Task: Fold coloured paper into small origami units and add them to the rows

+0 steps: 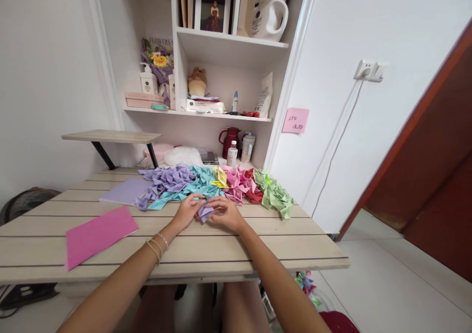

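Note:
Between both hands, just above the slatted table, is a small folded piece of purple paper (205, 212). My left hand (190, 210) pinches it from the left, and my right hand (225, 212) grips its right side with bent fingers. Right behind the hands lies a long heap of folded paper pieces, sorted by colour: purple ones (171, 179), blue ones (202, 179), a yellow one (220, 177), pink ones (238, 183), red ones (253, 193) and green ones (276, 195).
A purple paper stack (123, 191) and a pink paper stack (101, 234) lie on the left of the table (177, 254). A small raised stand (112, 136) is at the back left. Behind the heap are a bottle (232, 155), a red jug (230, 142) and a tumbler (248, 147).

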Available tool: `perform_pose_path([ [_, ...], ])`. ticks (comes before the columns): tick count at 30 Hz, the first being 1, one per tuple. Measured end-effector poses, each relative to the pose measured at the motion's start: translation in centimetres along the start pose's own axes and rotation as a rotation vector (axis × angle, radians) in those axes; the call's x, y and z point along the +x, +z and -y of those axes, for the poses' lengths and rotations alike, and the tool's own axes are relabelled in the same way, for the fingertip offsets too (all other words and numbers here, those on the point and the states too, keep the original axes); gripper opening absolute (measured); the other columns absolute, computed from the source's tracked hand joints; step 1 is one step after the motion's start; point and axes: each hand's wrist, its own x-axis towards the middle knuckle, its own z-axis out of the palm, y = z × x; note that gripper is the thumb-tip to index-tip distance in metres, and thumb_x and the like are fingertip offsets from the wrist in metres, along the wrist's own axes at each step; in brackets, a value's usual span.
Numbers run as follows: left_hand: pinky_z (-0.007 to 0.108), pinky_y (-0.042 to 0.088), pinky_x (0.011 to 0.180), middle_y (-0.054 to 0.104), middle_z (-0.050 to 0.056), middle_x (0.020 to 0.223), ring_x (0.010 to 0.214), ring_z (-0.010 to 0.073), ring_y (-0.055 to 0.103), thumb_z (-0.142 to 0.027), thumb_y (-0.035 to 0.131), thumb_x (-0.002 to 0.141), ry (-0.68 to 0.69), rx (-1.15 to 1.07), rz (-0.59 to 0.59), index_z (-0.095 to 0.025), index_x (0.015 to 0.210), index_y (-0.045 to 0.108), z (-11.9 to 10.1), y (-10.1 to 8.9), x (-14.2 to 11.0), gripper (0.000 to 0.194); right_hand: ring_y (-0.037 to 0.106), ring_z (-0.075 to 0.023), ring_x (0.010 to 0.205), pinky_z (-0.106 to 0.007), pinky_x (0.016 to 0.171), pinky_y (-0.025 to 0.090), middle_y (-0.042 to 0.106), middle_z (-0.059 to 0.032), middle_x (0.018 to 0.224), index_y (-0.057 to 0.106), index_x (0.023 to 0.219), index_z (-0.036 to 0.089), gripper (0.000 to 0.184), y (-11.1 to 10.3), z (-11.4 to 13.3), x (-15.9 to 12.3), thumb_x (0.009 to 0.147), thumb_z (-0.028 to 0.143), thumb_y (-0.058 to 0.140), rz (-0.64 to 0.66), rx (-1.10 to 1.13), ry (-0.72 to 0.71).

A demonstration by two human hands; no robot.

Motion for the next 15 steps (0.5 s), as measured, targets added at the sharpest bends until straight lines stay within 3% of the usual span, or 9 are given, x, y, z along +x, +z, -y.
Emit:
perform_pose_path([
  [5,0.017,0.035,0.035,0.064,-0.002,0.069,0.039,0.0079,0.052,-0.031,0.067,0.067,0.114,0.082,-0.088,-0.02,0.09,0.057,0.03,0.16,-0.27,0.028,0.056,-0.0212,0.098,-0.031,0.073,0.052,0.054,-0.0078,0.112,0.07,0.092,0.023,0.03,0.51,-0.23,-0.03,0.063,0.031,0.072,-0.009,0.043,0.078],
  [8,0.018,0.039,0.038,0.065,0.0,0.072,0.043,0.0092,0.054,-0.032,0.069,0.065,0.127,0.09,-0.063,-0.018,0.08,0.06,0.15,0.28,-0.23,0.022,0.058,-0.0212,0.094,-0.032,0.073,0.052,0.057,-0.0082,0.109,0.071,0.087,0.022,0.028,0.73,-0.43,0.06,0.061,0.032,0.073,-0.059,0.024,0.098],
  [12,0.025,0.049,0.058,0.07,0.007,0.086,0.063,0.0163,0.063,-0.035,0.069,0.064,0.094,0.044,-0.022,-0.014,0.072,0.065,0.04,0.18,0.15,0.022,0.058,-0.0221,0.095,-0.035,0.078,0.051,0.06,-0.0085,0.106,0.071,0.086,0.022,0.027,0.44,-0.48,0.29,0.062,0.033,0.072,-0.155,0.082,0.092],
  [15,0.03,0.048,0.074,0.069,0.009,0.096,0.084,0.022,0.063,-0.03,0.074,0.057,0.069,0.018,-0.005,-0.014,0.078,0.068,-0.29,0.06,0.21,0.027,0.057,-0.0232,0.098,-0.037,0.082,0.049,0.062,-0.0087,0.104,0.071,0.086,0.022,0.028,-0.15,-0.38,0.53,0.06,0.034,0.073,-0.219,0.114,0.088],
])
